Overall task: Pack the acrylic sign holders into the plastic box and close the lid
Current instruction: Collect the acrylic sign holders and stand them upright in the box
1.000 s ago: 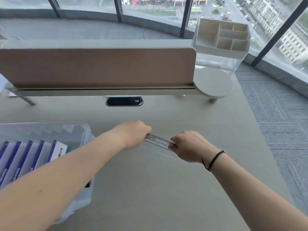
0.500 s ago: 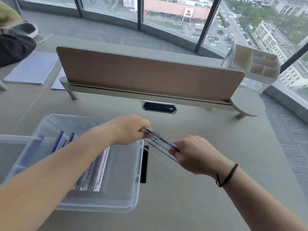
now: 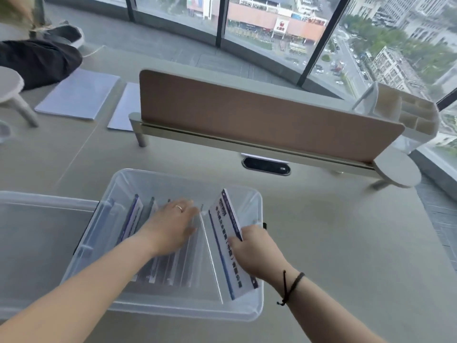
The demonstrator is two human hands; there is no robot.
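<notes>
A clear plastic box (image 3: pixel 173 311) sits on the desk in front of me. Several acrylic sign holders (image 3: pixel 133 219) with blue-edged inserts stand on edge in a row inside it. My left hand (image 3: pixel 170 226) lies flat with fingers spread, pressing against that row. My right hand (image 3: pixel 254 251) grips one more sign holder (image 3: pixel 225 246) with a white insert and dark print, tilted inside the box at its right end. The clear lid (image 3: pixel 37 243) lies to the left of the box, touching it.
A brown divider panel (image 3: pixel 259 120) crosses the desk behind the box, with a black cable port (image 3: pixel 266 166) below it. A white organiser (image 3: pixel 408 115) and round stand (image 3: pixel 397 169) are at the right. Papers (image 3: pixel 79 95) and a person's dark sleeve (image 3: pixel 37 60) lie far left.
Both hands carried the sign holder left from the desk into the box. My left hand let go of it and now presses on the packed row; the right still holds it.
</notes>
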